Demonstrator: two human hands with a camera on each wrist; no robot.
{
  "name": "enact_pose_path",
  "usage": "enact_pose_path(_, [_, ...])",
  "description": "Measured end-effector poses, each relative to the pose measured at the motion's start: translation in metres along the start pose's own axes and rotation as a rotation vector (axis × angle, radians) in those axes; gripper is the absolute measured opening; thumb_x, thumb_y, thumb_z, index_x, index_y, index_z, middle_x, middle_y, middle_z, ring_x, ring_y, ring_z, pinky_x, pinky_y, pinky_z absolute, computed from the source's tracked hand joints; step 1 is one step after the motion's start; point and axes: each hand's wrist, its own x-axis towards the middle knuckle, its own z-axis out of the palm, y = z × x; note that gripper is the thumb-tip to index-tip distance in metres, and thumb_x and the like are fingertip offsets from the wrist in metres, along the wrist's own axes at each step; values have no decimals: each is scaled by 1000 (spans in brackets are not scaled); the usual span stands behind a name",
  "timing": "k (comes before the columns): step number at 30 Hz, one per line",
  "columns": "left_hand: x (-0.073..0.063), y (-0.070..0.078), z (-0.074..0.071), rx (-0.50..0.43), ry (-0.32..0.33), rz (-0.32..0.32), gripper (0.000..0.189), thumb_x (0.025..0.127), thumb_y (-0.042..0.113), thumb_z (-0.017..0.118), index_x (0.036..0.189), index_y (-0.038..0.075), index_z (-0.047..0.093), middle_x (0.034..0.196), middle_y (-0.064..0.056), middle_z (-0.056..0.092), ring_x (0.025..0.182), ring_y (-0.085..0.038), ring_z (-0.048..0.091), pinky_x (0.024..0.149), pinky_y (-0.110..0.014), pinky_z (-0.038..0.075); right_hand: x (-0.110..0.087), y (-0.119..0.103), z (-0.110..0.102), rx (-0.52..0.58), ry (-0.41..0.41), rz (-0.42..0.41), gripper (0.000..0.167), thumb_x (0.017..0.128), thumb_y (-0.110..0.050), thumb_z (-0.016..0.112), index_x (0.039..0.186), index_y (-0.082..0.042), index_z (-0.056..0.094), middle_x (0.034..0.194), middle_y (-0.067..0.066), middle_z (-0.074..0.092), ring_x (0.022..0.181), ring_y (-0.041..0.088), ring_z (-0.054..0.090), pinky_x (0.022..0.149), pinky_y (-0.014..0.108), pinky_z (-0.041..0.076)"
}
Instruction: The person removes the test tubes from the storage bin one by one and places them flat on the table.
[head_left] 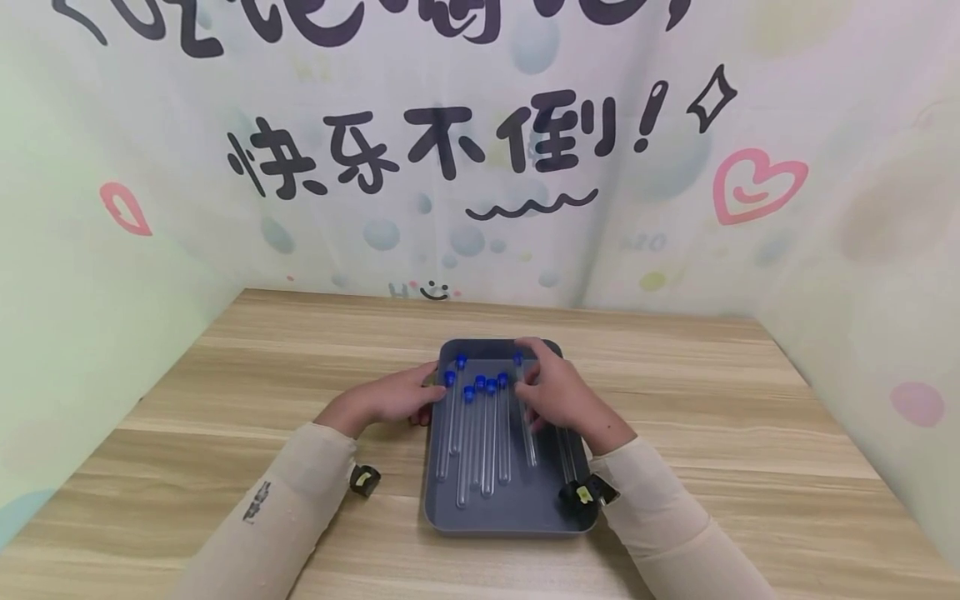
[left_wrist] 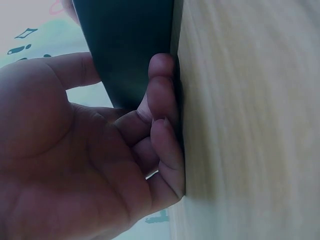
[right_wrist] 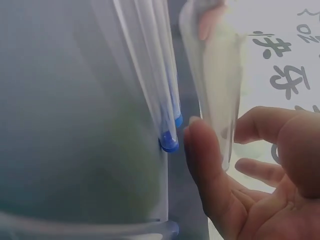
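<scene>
A grey rectangular tray (head_left: 510, 521) holds several clear test tubes (head_left: 487, 442) with blue caps, most of them grouped on its left half. My left hand (head_left: 397, 393) holds the tray's left side. Its thumb lies at the rim and the other fingers bend against the outer wall, close to the tabletop, as the left wrist view shows. Over the right part of the tray is my right hand (head_left: 558, 392), thumb and fingers apart. Nearest to it lies a single capped tube (head_left: 529, 446), partly hidden by the fingers. No tube shows plainly gripped in the right wrist view.
The tray stands on a wood-grain table (head_left: 337, 500). Another tube (head_left: 567, 454) lies along the tray's right wall, partly covered by the right wrist. A printed curtain (head_left: 480, 242) rises behind the table. Each wrist bears a small black camera, as at the left camera (head_left: 365, 480).
</scene>
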Motion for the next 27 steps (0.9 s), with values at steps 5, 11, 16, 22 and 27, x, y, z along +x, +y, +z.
enact_pose_path(5, [-1,1,0,1,-2,-2,59,107,26,40,161,18,18,79,-9,62,70,-20,58,69,-33,49,0,-1,-2,5,5,1,69,95,-3,58,155,-20,29,104,17,61,58,22,65,51,39,58])
enact_pose_path(11, [-1,2,0,-11,-2,-2,59,107,26,41,161,16,19,79,-9,63,69,-20,58,68,-33,50,-3,-4,-10,29,16,8,69,95,-3,57,155,-22,28,112,20,58,58,23,64,53,42,59])
enact_pose_path(16, [-2,3,2,-28,-3,5,59,106,26,42,161,15,21,77,-9,61,67,-21,56,68,-33,48,-8,-8,-21,17,25,3,70,95,-6,57,156,-23,27,116,21,58,56,23,64,55,45,59])
enact_pose_path(22, [-3,4,1,-22,-3,-2,61,106,28,42,162,18,17,74,-8,60,65,-21,55,70,-34,47,-15,-15,-31,-16,31,-36,70,96,-7,58,156,-23,26,115,20,59,54,23,65,55,46,59])
enact_pose_path(27, [-5,4,0,-13,8,-10,61,106,28,42,162,19,18,77,-9,62,67,-21,57,69,-33,48,-21,-21,-37,-37,29,-54,70,96,-8,58,156,-24,26,114,19,59,56,22,65,54,41,59])
